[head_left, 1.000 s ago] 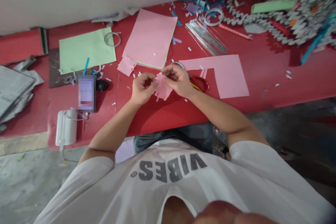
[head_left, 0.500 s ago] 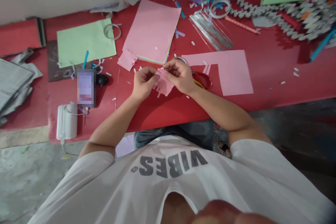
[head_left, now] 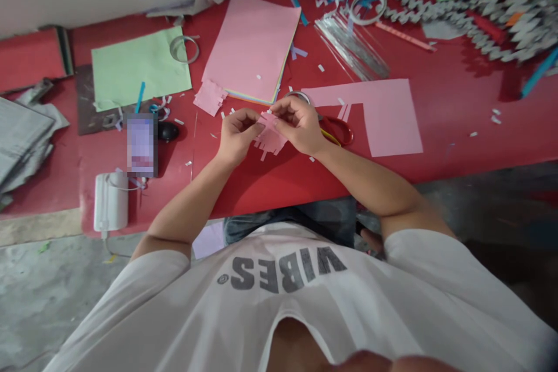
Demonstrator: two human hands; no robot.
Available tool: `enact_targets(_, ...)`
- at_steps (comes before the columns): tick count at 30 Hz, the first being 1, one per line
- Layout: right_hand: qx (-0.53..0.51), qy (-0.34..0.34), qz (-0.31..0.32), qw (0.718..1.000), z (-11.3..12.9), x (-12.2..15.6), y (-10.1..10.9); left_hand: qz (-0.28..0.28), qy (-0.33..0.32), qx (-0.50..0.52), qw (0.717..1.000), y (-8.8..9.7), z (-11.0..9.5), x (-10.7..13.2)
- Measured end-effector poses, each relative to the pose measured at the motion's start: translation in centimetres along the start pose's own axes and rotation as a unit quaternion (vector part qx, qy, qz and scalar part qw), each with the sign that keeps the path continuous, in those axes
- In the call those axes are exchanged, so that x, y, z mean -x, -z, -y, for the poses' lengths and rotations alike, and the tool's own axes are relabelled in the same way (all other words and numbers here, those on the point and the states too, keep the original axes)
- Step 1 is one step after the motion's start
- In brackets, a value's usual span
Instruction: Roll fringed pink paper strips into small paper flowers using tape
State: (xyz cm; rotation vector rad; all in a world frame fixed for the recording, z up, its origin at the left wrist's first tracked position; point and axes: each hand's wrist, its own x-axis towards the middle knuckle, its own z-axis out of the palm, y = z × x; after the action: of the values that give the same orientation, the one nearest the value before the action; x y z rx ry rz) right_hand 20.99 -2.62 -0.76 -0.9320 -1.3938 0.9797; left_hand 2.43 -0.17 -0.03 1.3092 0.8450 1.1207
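Observation:
Between my two hands, just above the red table, is a small piece of pink paper (head_left: pixel 271 137) with fringed, cut edges. My left hand (head_left: pixel 239 132) pinches its left side between thumb and fingers. On the upper right edge, my right hand (head_left: pixel 300 123) is closed with thumb and fingertips on the paper. Partly hidden behind the right hand lie scissors (head_left: pixel 339 130) with red and yellow handles. Another fringed pink square (head_left: pixel 210 97) lies to the left, touching the corner of a stack of pink sheets (head_left: pixel 253 46).
An L-shaped pink sheet (head_left: pixel 390 119) lies to the right. Farther back are thin silvery strips (head_left: pixel 349 43), a tape roll (head_left: pixel 367 7) and a grey zigzag paper chain (head_left: pixel 518 29). Leftward are a green sheet (head_left: pixel 139 70), a phone (head_left: pixel 142 145) and a white power bank (head_left: pixel 111 202).
The view has shifted slightly. Both hands keep their grip on the pink paper, whose fringed lower edge has tilted a little.

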Motion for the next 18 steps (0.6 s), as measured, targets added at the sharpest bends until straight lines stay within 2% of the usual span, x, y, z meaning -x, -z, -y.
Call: enact_targets(18,-0.012,0.000,0.018,1.000,-0.4,-0.5,0.3,0.000,0.057,0.071,0.996,-0.1,1.4,-0.7)
